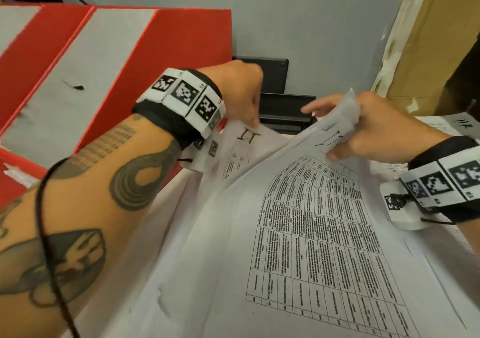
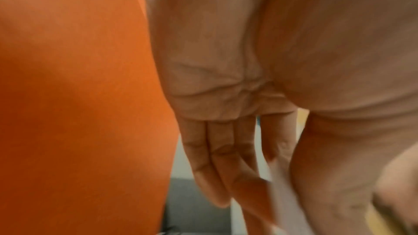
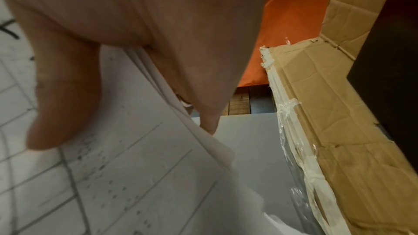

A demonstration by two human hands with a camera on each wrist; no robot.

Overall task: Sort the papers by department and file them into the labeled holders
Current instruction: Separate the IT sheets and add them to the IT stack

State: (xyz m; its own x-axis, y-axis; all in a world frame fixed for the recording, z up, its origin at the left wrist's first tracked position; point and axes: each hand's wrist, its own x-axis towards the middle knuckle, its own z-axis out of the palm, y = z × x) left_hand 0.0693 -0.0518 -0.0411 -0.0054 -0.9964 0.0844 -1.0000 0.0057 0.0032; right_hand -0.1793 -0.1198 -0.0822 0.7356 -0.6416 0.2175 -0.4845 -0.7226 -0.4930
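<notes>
My right hand (image 1: 368, 127) pinches the sheets (image 1: 319, 233) at their far corner, long axis running away from me toward the black holder (image 1: 283, 109). My left hand (image 1: 241, 93), fingers curled, pinches an "IT" page (image 1: 246, 143) beside them.

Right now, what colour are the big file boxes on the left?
Red with grey panels, on the file boxes; head view shows it best.

Thin matt paper sheets (image 1: 298, 220); smooth black plastic holders (image 1: 283, 109); creased brown cardboard (image 3: 339, 96) with glossy tape.
</notes>
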